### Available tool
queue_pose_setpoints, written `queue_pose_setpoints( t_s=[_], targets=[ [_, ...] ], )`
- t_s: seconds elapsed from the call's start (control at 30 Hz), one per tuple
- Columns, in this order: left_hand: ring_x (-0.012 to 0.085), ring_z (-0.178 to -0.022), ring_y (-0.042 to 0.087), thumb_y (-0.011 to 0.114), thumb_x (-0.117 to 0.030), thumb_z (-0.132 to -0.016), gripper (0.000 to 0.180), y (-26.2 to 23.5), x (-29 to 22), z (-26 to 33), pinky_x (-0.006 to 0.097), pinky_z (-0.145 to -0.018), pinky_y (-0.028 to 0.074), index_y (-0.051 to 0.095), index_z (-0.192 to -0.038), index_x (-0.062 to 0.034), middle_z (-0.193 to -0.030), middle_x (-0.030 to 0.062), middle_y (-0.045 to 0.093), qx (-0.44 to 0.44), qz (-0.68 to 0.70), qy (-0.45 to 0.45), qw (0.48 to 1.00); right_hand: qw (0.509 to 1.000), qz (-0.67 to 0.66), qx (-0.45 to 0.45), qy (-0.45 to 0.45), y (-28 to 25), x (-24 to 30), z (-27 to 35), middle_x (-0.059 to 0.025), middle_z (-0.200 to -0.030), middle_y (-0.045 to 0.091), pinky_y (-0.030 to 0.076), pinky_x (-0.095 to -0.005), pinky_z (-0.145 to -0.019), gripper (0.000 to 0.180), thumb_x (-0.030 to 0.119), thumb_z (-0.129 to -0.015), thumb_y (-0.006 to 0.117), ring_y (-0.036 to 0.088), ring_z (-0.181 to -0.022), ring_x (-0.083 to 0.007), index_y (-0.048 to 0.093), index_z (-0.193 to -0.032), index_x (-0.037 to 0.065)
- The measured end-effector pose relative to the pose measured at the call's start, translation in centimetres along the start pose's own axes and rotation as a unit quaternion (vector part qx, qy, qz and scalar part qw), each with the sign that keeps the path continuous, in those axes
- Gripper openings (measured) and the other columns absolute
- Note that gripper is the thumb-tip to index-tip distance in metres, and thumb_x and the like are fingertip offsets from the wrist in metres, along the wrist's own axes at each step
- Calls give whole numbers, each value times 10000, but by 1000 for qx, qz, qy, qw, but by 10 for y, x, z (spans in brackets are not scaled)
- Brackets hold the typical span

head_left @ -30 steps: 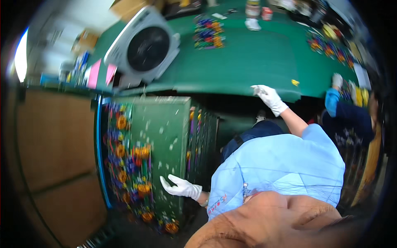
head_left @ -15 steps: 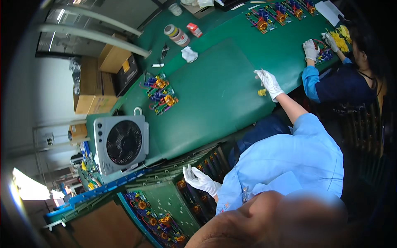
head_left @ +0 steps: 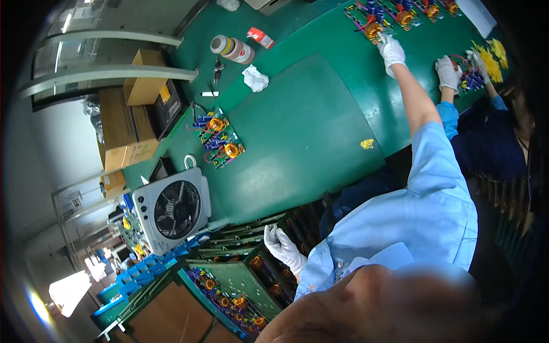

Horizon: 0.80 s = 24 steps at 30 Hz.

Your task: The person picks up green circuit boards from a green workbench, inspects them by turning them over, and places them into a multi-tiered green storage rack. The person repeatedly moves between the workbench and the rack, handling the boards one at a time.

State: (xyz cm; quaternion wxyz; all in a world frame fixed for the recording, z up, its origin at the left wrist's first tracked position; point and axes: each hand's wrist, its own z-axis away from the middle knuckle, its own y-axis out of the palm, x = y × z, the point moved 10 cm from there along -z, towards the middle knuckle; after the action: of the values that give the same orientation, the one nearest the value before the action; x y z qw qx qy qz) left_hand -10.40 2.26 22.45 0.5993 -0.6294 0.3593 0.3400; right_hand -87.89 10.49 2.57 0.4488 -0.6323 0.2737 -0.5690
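Observation:
My right hand (head_left: 392,56), in a white glove, reaches to the far right of the green table. Its fingertips are closed at the near corner of a circuit board (head_left: 366,24) with blue cylindrical parts and a copper-coloured coil. Part of the grip is hidden by the hand itself. My left hand (head_left: 284,250), also gloved, hangs below the table's front edge beside a green rack (head_left: 237,280) of boards. Its fingers are loosely bent and apart, with nothing visible in them. Two similar boards (head_left: 220,140) lie together at the table's left.
A grey box fan (head_left: 171,211) stands at the left corner. Behind are a bottle (head_left: 231,49), a red-white box (head_left: 261,38), crumpled white cloth (head_left: 255,78) and pliers (head_left: 218,70). A yellow scrap (head_left: 367,144) lies near the front edge. A co-worker's gloved hand (head_left: 448,74) handles another board at right.
My right hand has moved away from the front edge, up to the circuit board at the far right. My left hand stays low with its fingers bent. The view has shifted slightly.

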Motion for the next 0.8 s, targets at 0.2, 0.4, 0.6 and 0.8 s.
queue_pose_setpoints(
  t_s=[0.2,0.4,0.6,0.8],
  targets=[
    [125,-954,575,595,-85,-973,395,17,-11,4,260,-896,463,489,-1341,9,-1123,128,641,36,-17,-66,997,999,-14,15,31,17,-14,-51,-239,-1266,603,479,-454,-962,723,368,-772,737,589,-1149,-387,477,-1431,222],
    [117,-999,578,598,-70,-969,414,24,8,45,267,-916,456,491,-1365,-17,-1161,115,641,48,-20,-177,983,997,-46,65,-15,56,33,-57,-240,-1234,613,468,-448,-975,738,378,-763,791,593,-1151,-381,489,-1399,159],
    [126,-1005,591,601,-58,-961,408,45,13,39,272,-930,455,507,-1357,-26,-1160,122,647,100,-16,-200,975,994,-31,101,-19,65,-1,-79,-142,-1039,690,510,-378,-811,651,399,-736,810,672,-902,-279,573,-1252,82],
    [183,-1012,633,625,-58,-943,401,76,6,34,310,-891,500,530,-1331,-27,-1145,159,657,161,-46,-148,975,980,-54,92,-171,36,67,77,-179,-1133,660,498,-396,-902,641,379,-691,825,646,-1024,-321,600,-1207,74]
  ],
)
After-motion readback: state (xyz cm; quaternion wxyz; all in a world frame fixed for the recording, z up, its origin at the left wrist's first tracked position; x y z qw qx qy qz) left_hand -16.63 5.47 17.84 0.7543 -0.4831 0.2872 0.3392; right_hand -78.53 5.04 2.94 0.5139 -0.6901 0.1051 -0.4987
